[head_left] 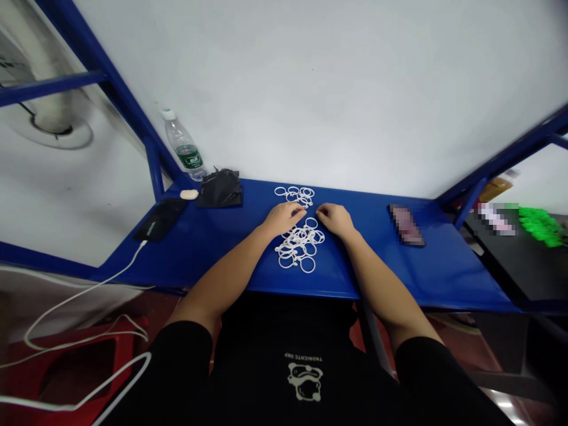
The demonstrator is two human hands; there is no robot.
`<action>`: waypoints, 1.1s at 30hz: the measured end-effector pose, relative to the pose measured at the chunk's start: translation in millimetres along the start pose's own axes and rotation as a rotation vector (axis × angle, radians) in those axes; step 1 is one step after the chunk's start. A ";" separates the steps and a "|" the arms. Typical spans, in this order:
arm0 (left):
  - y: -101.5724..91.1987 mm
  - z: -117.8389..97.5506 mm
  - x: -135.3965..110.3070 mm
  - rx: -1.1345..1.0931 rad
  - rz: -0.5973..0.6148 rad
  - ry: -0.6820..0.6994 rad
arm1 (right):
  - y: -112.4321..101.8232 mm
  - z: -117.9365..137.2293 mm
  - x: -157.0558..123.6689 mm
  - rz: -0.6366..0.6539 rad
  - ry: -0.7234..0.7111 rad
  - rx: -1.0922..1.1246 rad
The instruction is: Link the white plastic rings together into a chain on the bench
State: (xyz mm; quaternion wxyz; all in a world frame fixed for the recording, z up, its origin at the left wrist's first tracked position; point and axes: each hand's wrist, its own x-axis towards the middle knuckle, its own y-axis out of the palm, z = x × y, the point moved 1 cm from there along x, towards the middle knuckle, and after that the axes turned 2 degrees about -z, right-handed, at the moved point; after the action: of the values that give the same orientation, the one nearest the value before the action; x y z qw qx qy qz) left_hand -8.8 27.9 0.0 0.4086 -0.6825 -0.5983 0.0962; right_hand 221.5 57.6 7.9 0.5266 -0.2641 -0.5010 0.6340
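Note:
A heap of thin white rings, some with a small knob or loop on the rim, lies on the blue table in front of me. Beyond my hands is a smaller cluster of white rings. My left hand rests between the two groups, its fingers pinched together close to the far cluster. Facing it across a small gap, my right hand has its fingers curled and the tips pressed together. Whatever either hand may hold is too small or hidden to make out.
A plastic water bottle stands at the back left by a black pouch-like item and a small whitish object. A black device with a white cable lies left. A blurred phone-shaped object lies right.

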 end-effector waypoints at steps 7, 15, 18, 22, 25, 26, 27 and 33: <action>6.1 0.1 -1.9 0.097 0.044 0.115 | 2.2 16.3 -11.0 -0.209 -0.393 0.298; 4.9 -1.7 -4.2 0.218 0.021 0.275 | 0.8 28.8 -20.4 -0.183 -0.394 0.412; 5.8 -2.7 -4.7 0.238 0.008 0.321 | 1.9 29.5 -20.1 -0.169 -0.378 0.434; 5.9 -1.4 -3.8 0.225 -0.015 0.320 | 2.8 30.1 -19.4 -0.147 -0.377 0.394; 1.4 4.9 -0.9 0.160 -0.066 0.293 | 0.1 30.5 -19.7 -0.161 -0.368 0.327; -0.9 8.6 0.6 0.129 -0.094 0.275 | -1.1 30.4 -19.9 -0.170 -0.358 0.308; -3.3 13.1 2.3 0.101 -0.130 0.245 | -2.3 30.3 -20.1 -0.179 -0.346 0.293; -6.3 42.6 13.0 0.151 -0.200 -0.017 | -3.3 31.6 -21.2 -0.185 -0.312 0.284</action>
State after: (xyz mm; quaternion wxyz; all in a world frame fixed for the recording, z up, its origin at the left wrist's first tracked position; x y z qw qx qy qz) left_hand -36.4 58.0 -18.7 0.4611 -0.5859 -0.6581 0.1055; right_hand 202.1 26.4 18.1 0.5304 -0.0389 -0.5044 0.6802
